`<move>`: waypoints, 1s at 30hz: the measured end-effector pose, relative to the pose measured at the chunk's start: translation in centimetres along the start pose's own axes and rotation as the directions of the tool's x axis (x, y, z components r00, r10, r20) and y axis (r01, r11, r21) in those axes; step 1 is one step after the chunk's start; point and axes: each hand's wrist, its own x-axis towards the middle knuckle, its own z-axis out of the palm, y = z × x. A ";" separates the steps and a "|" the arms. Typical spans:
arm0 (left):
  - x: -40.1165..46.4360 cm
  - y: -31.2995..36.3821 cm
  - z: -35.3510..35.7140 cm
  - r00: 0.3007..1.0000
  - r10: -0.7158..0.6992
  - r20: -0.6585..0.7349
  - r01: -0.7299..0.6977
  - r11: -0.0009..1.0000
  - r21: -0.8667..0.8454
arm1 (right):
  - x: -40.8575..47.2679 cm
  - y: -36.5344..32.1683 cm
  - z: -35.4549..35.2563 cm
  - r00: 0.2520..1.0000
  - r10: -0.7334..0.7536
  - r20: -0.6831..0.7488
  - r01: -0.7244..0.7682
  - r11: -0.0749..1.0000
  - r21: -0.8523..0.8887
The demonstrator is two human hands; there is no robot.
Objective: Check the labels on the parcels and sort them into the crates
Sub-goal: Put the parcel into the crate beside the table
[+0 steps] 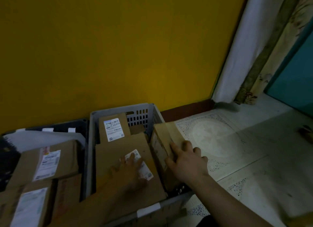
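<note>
A grey crate (118, 109) stands against the yellow wall with several brown cardboard parcels in it. My left hand (130, 169) lies flat on the large parcel (115, 152) in its middle, fingers spread over its white label (145, 170). My right hand (186, 160) grips a narrow parcel (162, 137) that stands on edge along the crate's right wall. Another labelled parcel (113, 128) leans at the back of the grey crate. A dark crate (71, 125) to the left holds more labelled parcels (47, 160).
The floor (245, 159) to the right is pale patterned tile. A white door frame (237, 48) and a floral curtain (274, 48) rise at the right. A small dark object (306, 132) lies at the right edge.
</note>
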 end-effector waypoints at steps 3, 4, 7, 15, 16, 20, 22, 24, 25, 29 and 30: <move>0.1 -0.2 0.4 1.000 0.002 -0.014 -0.003 0.999 -0.032 | -0.1 -0.9 2.0 0.995 -0.023 0.099 0.029 0.998 -0.058; 0.1 -0.2 0.4 1.000 0.001 -0.012 -0.002 0.999 -0.041 | 0.0 -1.1 2.7 0.993 -0.023 0.119 0.031 0.997 -0.067; 0.0 -0.3 0.5 1.000 0.005 -0.018 -0.007 0.997 -0.078 | 0.5 -1.2 4.5 0.989 -0.025 0.144 0.038 0.996 -0.086; -0.3 -0.5 1.0 0.999 0.022 -0.041 -0.024 0.998 -0.051 | 0.7 -0.8 8.3 0.969 -0.028 0.247 0.074 0.982 -0.176; -0.3 -0.7 1.1 0.999 0.019 -0.042 -0.021 0.999 -0.049 | 0.8 -0.8 8.3 0.968 -0.041 0.249 0.091 0.977 -0.195; -0.4 -1.0 1.3 0.999 0.026 -0.047 -0.028 0.999 -0.038 | 0.8 -0.4 8.2 0.956 -0.078 0.283 0.160 0.948 -0.276; -0.8 -1.3 1.4 0.998 0.026 -0.057 -0.026 1.000 0.003 | 0.7 -0.3 8.4 0.949 -0.093 0.300 0.181 0.944 -0.278; -1.2 -1.9 1.5 0.998 0.018 -0.057 -0.016 0.999 0.034 | 0.5 -0.4 8.8 0.942 -0.108 0.317 0.182 0.960 -0.214; -1.5 -2.1 1.6 0.998 0.014 -0.055 -0.013 0.999 0.030 | 0.5 -0.5 9.0 0.939 -0.110 0.326 0.177 0.967 -0.184; -1.5 -2.8 2.0 0.999 0.016 -0.033 -0.016 1.000 0.001 | 0.6 -0.7 9.1 0.938 -0.116 0.327 0.183 0.967 -0.179; -1.4 -2.7 1.8 1.000 0.011 -0.029 -0.011 1.000 -0.009 | 0.7 -0.8 9.1 0.937 -0.118 0.328 0.185 0.966 -0.181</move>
